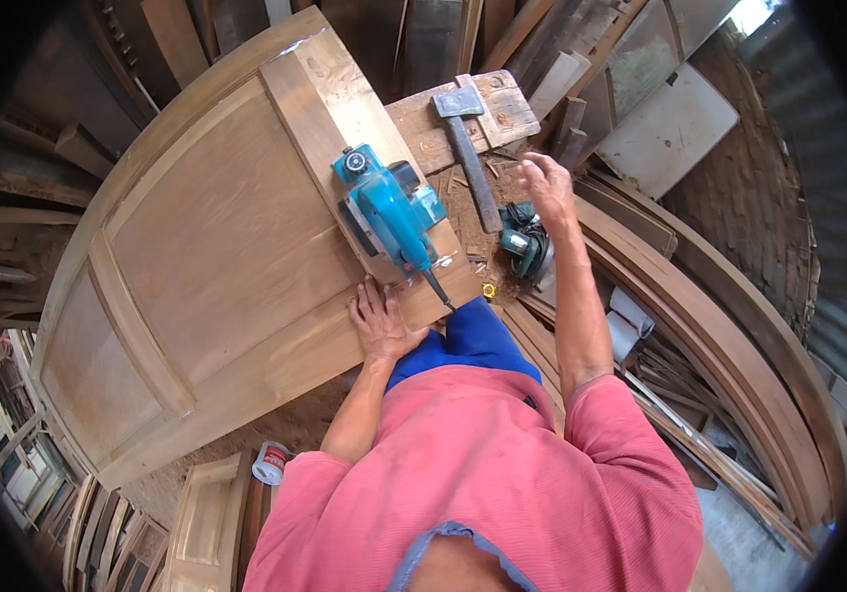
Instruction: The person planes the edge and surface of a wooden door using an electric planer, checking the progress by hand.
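A wooden panel door lies in front of me, spreading to the left. My left hand rests flat on its near edge, fingers spread. Just beyond that hand, a teal electric planer sits on the door's frame, its dark cord end pointing toward my lap. My right hand is raised at the right with loosely bent fingers and nothing visible in it. Under and beside it are a hammer with a blocky grey head and a second dark green power tool, partly hidden by my wrist.
The hammer head lies on a thick wooden board. A small yellow round thing is near my right knee. Long curved wooden pieces are stacked at the right. A white tub and a smaller panel stand at the lower left.
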Tool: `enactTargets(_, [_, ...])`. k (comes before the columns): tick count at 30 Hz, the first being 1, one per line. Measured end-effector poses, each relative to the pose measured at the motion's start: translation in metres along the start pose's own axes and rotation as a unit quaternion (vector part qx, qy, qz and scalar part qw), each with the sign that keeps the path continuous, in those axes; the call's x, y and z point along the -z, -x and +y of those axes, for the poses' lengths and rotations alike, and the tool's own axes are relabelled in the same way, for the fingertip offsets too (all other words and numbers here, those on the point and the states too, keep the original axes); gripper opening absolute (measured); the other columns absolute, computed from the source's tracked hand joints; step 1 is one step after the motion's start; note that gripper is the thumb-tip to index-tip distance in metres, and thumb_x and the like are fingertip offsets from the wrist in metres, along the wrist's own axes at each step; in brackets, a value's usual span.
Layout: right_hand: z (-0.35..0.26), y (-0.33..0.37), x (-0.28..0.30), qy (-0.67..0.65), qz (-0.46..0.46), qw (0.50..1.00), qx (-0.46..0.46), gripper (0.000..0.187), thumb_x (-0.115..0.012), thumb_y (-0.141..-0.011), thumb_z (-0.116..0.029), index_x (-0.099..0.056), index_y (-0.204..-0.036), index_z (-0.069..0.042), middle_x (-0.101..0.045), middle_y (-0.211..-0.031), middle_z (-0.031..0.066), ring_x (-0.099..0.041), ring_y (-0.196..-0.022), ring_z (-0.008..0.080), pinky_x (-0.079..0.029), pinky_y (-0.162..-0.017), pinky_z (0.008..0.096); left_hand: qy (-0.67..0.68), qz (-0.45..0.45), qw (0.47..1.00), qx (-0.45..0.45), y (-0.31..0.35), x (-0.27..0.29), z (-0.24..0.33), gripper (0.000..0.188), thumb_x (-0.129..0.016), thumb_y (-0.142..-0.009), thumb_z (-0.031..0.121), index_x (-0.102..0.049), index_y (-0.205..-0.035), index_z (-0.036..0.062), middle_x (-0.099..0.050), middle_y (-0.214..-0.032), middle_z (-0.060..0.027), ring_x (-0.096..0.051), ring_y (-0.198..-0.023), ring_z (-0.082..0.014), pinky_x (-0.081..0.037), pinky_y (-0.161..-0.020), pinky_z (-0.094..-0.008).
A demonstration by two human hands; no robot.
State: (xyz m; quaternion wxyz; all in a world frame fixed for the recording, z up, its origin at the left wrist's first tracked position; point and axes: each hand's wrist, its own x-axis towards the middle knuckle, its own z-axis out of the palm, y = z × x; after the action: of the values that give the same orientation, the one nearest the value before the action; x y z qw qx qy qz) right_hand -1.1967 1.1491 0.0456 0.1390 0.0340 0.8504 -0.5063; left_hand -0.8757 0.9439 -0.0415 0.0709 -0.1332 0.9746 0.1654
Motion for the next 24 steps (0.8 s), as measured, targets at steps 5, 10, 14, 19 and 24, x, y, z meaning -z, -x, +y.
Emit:
enactTargets(5, [0.046,0.000,0.018,0.084,-0.008,0.996,0.007,0.041,-0.062,-0.095,-0.024,-0.067,-0.119,0.009,-0.074,-0.109,0.0233,-0.072,-0.101,0.0280,-0.055,-0.090,0.0374,-0.007,0.016,1.000,-0.009,0.002,-0.002,-0.002,0.125,-0.084,-0.059,0.069,-0.029,-0.149,0.0015,-0.025,-0.158,-0.0362,-0.023,-0.148,-0.0506,-0.017,-0.117,-0.0638])
enactTargets(10, [0.071,0.015,0.002,0.165,-0.015,0.986,-0.020,0.042,-0.064,-0.093,-0.029,-0.069,-0.119,0.004,-0.072,-0.112,0.0265,-0.069,-0.109,0.0389,-0.053,-0.097,0.0434,-0.017,0.017,1.000,-0.008,-0.002,0.001,-0.001,0.125,-0.085,-0.060,0.069,-0.029,-0.149,0.0009,-0.024,-0.158,-0.0371,-0.022,-0.148,-0.0512,-0.017,-0.117,-0.0638])
enactTargets(14, [0.078,0.016,0.000,0.186,-0.040,0.980,-0.057,0.049,-0.065,-0.092,-0.031,-0.066,-0.125,0.006,-0.070,-0.121,0.0281,-0.066,-0.117,0.0399,-0.050,-0.104,0.0444,-0.013,0.012,1.000,-0.013,0.003,0.000,-0.002,0.127,-0.086,-0.060,0.066,-0.026,-0.150,0.0006,-0.021,-0.158,-0.0373,-0.020,-0.149,-0.0511,-0.015,-0.118,-0.0637])
enactTargets(19, [0.094,-0.005,-0.009,0.254,-0.079,0.963,-0.034,0.069,-0.068,-0.091,-0.037,-0.051,-0.142,0.005,-0.059,-0.135,0.0335,-0.056,-0.128,0.0448,-0.044,-0.110,0.0468,-0.009,-0.010,1.000,0.014,-0.005,0.003,0.008,0.126,-0.088,-0.059,0.063,-0.027,-0.149,0.0003,-0.020,-0.158,-0.0376,-0.018,-0.149,-0.0520,-0.012,-0.119,-0.0636])
enactTargets(24, [0.133,-0.014,-0.061,0.248,-0.166,0.954,-0.038,0.086,-0.076,-0.085,-0.042,-0.041,-0.148,0.004,-0.058,-0.131,0.0371,-0.056,-0.126,0.0492,-0.046,-0.107,0.0510,-0.012,0.003,1.000,-0.013,-0.008,0.002,0.008,0.123,-0.086,-0.059,0.065,-0.028,-0.148,0.0014,-0.022,-0.157,-0.0395,-0.022,-0.148,-0.0538,-0.013,-0.118,-0.0664])
